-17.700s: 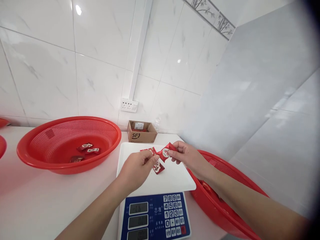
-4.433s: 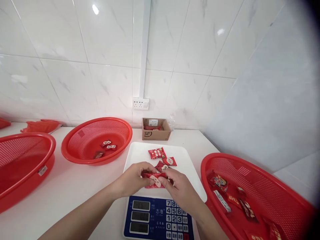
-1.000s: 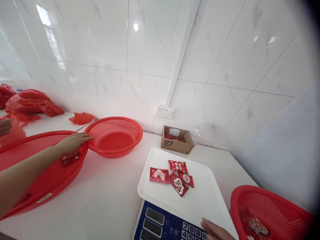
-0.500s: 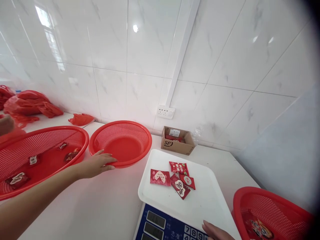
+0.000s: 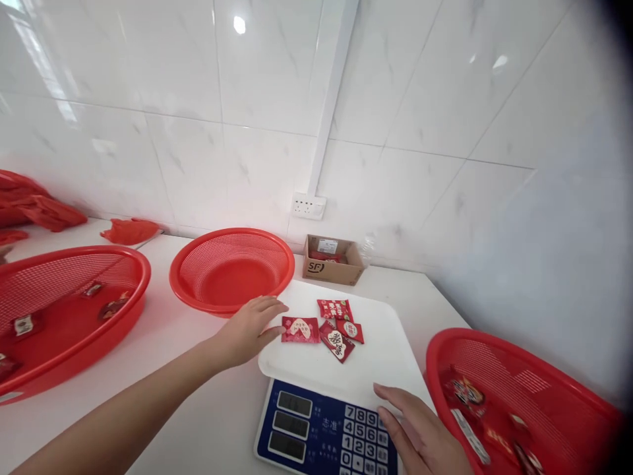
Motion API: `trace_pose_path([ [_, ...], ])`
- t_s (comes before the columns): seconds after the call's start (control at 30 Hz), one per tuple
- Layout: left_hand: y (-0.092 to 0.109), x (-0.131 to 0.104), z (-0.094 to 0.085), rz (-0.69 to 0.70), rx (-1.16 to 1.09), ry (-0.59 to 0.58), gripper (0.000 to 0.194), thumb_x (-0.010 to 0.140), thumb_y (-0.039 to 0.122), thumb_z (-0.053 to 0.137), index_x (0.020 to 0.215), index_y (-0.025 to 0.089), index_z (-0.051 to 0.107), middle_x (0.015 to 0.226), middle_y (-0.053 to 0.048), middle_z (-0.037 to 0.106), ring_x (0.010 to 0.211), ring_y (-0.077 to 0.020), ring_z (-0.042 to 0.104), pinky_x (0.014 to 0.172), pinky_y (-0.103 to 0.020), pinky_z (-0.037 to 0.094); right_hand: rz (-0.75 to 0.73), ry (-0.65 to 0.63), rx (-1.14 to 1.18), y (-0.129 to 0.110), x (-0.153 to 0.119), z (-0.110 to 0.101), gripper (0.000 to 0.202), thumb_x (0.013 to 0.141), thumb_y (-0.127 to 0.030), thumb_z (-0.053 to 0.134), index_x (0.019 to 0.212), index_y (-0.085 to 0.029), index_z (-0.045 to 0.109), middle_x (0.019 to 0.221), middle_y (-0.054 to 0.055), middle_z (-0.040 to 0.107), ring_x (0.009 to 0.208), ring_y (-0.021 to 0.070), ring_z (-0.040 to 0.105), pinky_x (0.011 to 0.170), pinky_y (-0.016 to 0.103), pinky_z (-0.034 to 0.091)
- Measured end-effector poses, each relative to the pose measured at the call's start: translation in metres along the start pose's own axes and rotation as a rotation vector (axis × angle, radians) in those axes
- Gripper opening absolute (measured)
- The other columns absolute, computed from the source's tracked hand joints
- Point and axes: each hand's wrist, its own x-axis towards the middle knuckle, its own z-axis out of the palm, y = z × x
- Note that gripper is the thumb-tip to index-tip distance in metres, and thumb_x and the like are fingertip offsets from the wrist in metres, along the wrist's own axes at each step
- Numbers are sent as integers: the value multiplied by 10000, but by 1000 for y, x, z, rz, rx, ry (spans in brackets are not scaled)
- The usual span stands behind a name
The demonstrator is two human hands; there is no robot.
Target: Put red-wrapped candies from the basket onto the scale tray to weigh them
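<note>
My left hand [image 5: 256, 332] is over the left edge of the white scale pan [image 5: 376, 369], fingers apart, beside a pink-red snack packet [image 5: 301, 330]. Whether the thumb touches that packet I cannot tell. Close by on the pan lie a dark red packet [image 5: 337, 342], a small red packet [image 5: 350, 330] and a red packet with white lettering [image 5: 334, 309]. My right hand [image 5: 425, 429] is at the pan's front right, over the edge of the blue keypad panel [image 5: 326, 429], with fingers spread and nothing held.
An empty-looking red basket [image 5: 232, 232] stands behind my left hand. Red baskets with packets stand at left [image 5: 143, 290] and right [image 5: 435, 349]. A small cardboard box [image 5: 331, 271] sits near the wall socket [image 5: 308, 206]. Red bags [image 5: 39, 204] lie far left.
My left hand has moved right from the middle basket's rim to the packets on the pan. My right hand has come further into view. The view has shifted right and down.
</note>
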Motion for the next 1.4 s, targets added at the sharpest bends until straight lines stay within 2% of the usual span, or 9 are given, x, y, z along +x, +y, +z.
trace_pose_path([
  [0.2,31,22,14,75,21,-181,389,885,282,490,1263,192,500,1302,-117,533,1253,-284,427,1021,-446,365,-37,22,-75,-1,-6,0,281,884,-396,487,1041,-242,661,1027,58,704,952,200,664,817,317,566],
  [0.37,43,32,15,18,-58,-206,396,825,161,503,1212,240,499,1153,-78,566,1000,-230,590,842,-354,475,-38,45,-47,-1,-8,-3,278,890,-383,474,1040,-239,659,1016,61,704,948,204,664,800,326,572],
  [0.53,34,41,-6,-92,-63,8,309,878,169,386,1144,252,519,1080,-54,551,886,-194,610,738,-297,489,-29,45,-18,-3,-5,-5,283,892,-387,466,1027,-234,662,1000,73,707,921,211,670,778,335,577],
  [0.7,17,51,-27,-181,233,267,322,882,224,395,1164,206,548,1179,-108,553,1055,-293,530,870,-445,442,-13,53,8,-3,-4,-4,275,895,-372,466,1033,-238,662,1007,72,703,931,208,665,783,331,573],
  [0.83,34,50,-2,116,140,8,342,873,197,445,1201,216,542,1251,-76,571,1193,-243,472,1006,-409,370,-12,45,18,-7,0,-1,280,897,-370,463,1044,-237,661,1031,75,696,958,209,656,808,334,566],
  [0.97,60,48,34,391,95,-288,568,819,53,406,1352,250,386,1437,-57,403,1360,-224,280,1090,-432,251,-36,42,26,-9,4,1,276,899,-359,462,1053,-238,656,1033,68,693,964,202,653,820,327,562],
  [1.07,68,51,44,423,144,-281,522,818,55,424,1313,219,425,1385,-97,458,1319,-250,354,1077,-434,268,-48,48,23,-8,4,2,274,899,-355,461,1051,-236,656,1031,71,695,962,206,653,817,328,562],
  [1.2,69,57,39,377,139,-220,297,838,101,445,1096,195,559,1069,-97,633,1004,-245,591,890,-386,441,-43,41,21,-4,1,0,274,903,-354,459,1052,-232,654,1028,76,697,954,210,656,805,324,563],
  [1.4,67,79,30,182,54,-94,187,892,221,394,894,177,575,989,-97,617,992,-243,562,858,-372,442,-36,39,44,-1,0,2,260,903,-345,470,1045,-228,653,1021,70,696,956,200,653,813,314,558],
])
